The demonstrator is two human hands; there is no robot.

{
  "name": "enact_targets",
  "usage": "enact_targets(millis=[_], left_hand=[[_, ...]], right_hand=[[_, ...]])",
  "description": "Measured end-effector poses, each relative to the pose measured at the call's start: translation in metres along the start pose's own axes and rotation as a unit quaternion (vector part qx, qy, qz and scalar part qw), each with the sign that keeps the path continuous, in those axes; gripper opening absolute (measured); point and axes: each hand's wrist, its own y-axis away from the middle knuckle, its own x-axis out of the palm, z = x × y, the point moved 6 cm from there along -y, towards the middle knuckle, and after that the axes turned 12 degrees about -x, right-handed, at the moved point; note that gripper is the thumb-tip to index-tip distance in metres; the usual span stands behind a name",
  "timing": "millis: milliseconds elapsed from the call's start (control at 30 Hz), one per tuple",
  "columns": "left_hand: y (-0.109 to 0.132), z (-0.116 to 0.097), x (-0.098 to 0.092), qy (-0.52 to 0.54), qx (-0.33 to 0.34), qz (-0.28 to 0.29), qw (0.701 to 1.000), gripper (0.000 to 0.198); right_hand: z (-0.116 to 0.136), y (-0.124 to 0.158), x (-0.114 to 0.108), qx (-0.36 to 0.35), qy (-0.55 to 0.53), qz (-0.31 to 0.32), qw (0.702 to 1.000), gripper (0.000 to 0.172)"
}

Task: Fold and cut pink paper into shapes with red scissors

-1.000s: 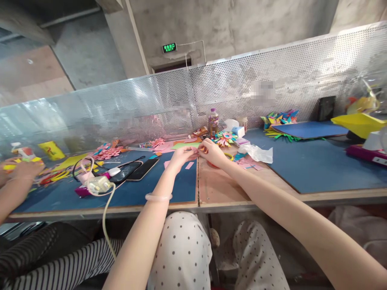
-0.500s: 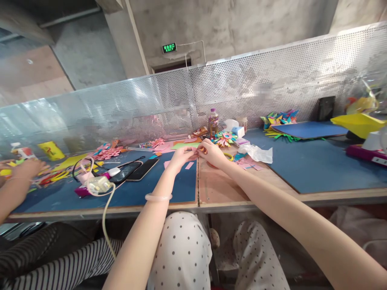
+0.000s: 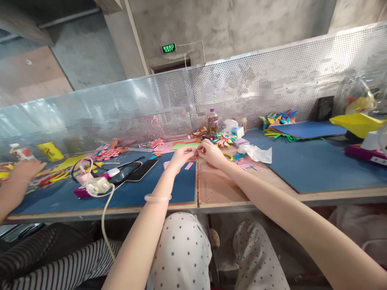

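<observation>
My left hand [image 3: 183,157] and my right hand [image 3: 211,154] meet above the seam of the table, fingertips pinched together. Between them is a small piece of pinkish paper, mostly covered by the fingers. Small pink paper strips [image 3: 189,165] lie on the blue board just below my left hand. Behind the hands are a light green sheet [image 3: 184,146] and pink paper. A many-coloured paper flower [image 3: 225,139] sits beyond my right hand, and the yellow handle of scissors [image 3: 228,156] shows partly beside my right wrist.
A phone [image 3: 142,170] and a power strip with a cable [image 3: 99,185] lie to the left. A bottle [image 3: 213,123] stands by the perforated metal screen [image 3: 223,92]. Crumpled white plastic [image 3: 256,153] is on the right. Another person's hand [image 3: 27,171] works at far left.
My hands stay pinched together in nearly the same place, with only slight finger movement. The other person's hand at far left has shifted a little.
</observation>
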Motion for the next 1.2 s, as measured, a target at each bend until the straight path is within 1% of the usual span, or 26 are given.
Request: enact_targets(millis=[233, 400, 700, 800, 867, 1000, 1200], left_hand=[[0.001, -0.002, 0.002, -0.003, 0.009, 0.003, 1.000, 0.033], [0.002, -0.004, 0.003, -0.006, 0.009, 0.000, 1.000, 0.031], [0.001, -0.002, 0.000, -0.004, 0.002, -0.009, 1.000, 0.030], [0.000, -0.001, -0.001, -0.004, 0.005, -0.010, 1.000, 0.029], [-0.001, -0.001, -0.002, -0.004, 0.008, -0.009, 1.000, 0.028], [-0.001, -0.001, -0.003, -0.005, 0.018, -0.011, 1.000, 0.027], [-0.003, 0.001, -0.005, -0.013, 0.021, -0.026, 0.999, 0.027]], right_hand=[[0.000, 0.000, 0.001, 0.007, 0.001, -0.005, 1.000, 0.008], [-0.001, 0.000, 0.003, 0.012, -0.027, -0.014, 0.999, 0.008], [-0.006, -0.002, 0.004, 0.036, -0.099, -0.057, 0.993, 0.004], [-0.010, -0.001, 0.003, 0.057, -0.119, -0.073, 0.989, 0.010], [-0.012, 0.000, 0.004, 0.067, -0.134, -0.062, 0.987, 0.014], [-0.014, 0.000, 0.007, 0.069, -0.142, -0.024, 0.987, 0.014], [-0.015, 0.001, 0.008, 0.076, -0.150, -0.030, 0.985, 0.013]])
